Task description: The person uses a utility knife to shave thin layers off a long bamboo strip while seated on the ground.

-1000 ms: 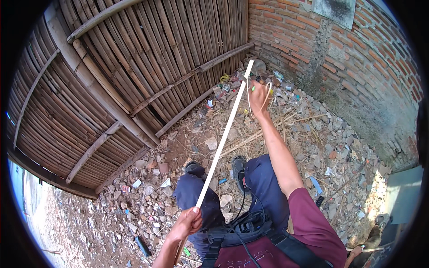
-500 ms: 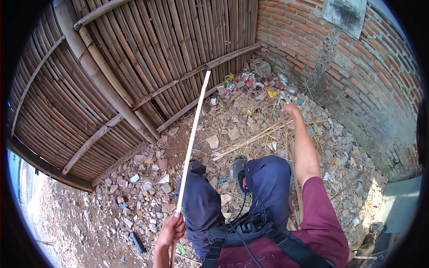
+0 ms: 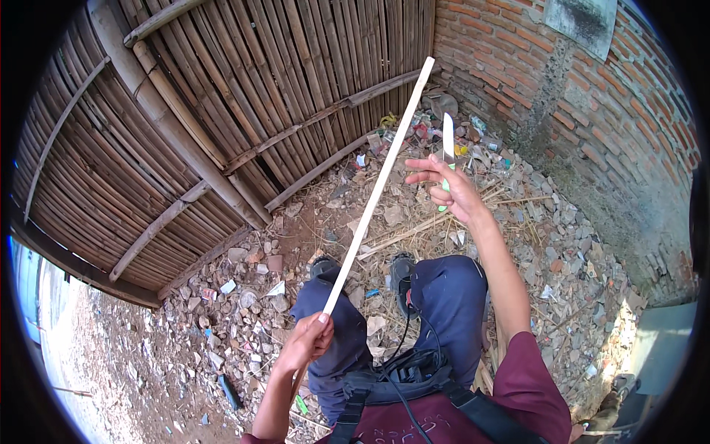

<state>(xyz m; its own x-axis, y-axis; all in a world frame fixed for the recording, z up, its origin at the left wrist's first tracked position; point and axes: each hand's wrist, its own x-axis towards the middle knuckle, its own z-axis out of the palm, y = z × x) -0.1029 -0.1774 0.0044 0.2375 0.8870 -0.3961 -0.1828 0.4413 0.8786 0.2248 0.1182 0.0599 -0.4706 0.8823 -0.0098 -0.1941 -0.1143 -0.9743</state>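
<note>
A long pale strip [image 3: 379, 189], probably split bamboo, slants up and away to the right, its lower end gripped in my left hand [image 3: 307, 342] above my left knee. Beyond my right knee, my right hand [image 3: 464, 196] holds a knife [image 3: 448, 135] with a bright blade pointing up and a green handle, partly hidden by my fingers. Two fingers of that hand stretch toward the strip while the others curl round the handle. Between the blade and the strip there is a gap.
Thin split sticks [image 3: 403, 238] lie on rubble-strewn ground beyond my feet. A bamboo slat wall [image 3: 296, 81] stands at left and ahead, meeting a brick wall [image 3: 510, 74] at right. Litter [image 3: 484, 152] gathers near their corner. A dark bottle-like object [image 3: 228, 392] lies at lower left.
My left hand has risen and moved right, and the strip now leans further right. The right hand has drawn left from its outstretched place, turning the knife blade upward into plain sight.
</note>
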